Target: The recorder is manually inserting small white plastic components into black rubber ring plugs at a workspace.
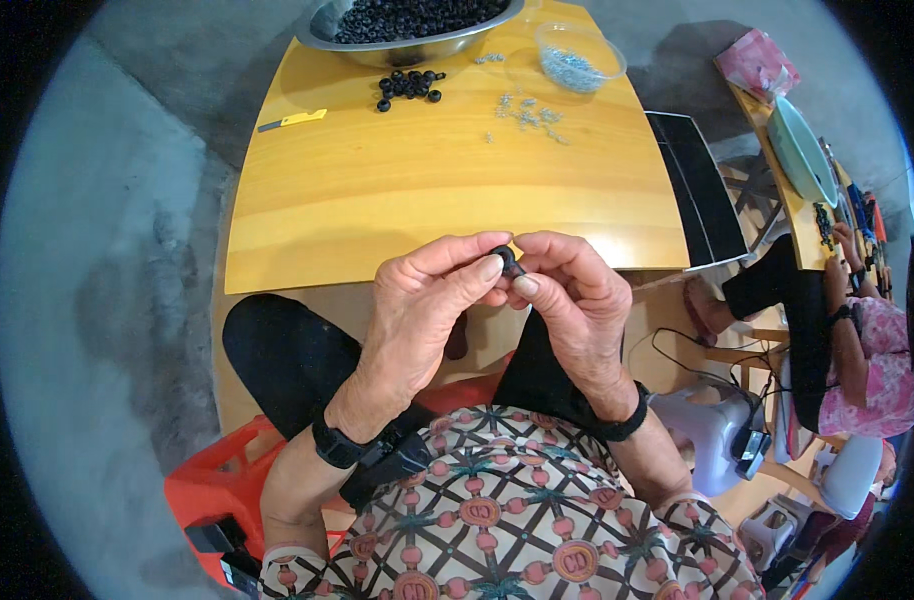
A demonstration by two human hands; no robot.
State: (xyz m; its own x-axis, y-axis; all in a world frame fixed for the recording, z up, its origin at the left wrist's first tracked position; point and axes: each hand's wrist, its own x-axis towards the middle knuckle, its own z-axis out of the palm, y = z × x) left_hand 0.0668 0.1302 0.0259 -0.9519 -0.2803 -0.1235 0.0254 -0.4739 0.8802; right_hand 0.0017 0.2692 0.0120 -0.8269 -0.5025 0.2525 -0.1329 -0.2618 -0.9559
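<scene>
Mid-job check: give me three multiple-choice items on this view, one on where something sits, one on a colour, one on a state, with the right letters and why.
1. Where does the metal bowl of black rings stand?
A. at the far edge of the yellow table
B. on the floor
C. on the person's lap

2. What colour is the handle of the small knife on the yellow table?
A. red
B. yellow
C. blue

3. How is the small black ring at the near table edge held?
A. lying loose on the table
B. in the left hand alone
C. pinched between both hands

Answers: 1 A, the bowl sits at the table's far edge, with loose rings before it. 2 B, the handle is yellow. 3 C, fingertips of the left hand and right hand meet on it.
</scene>
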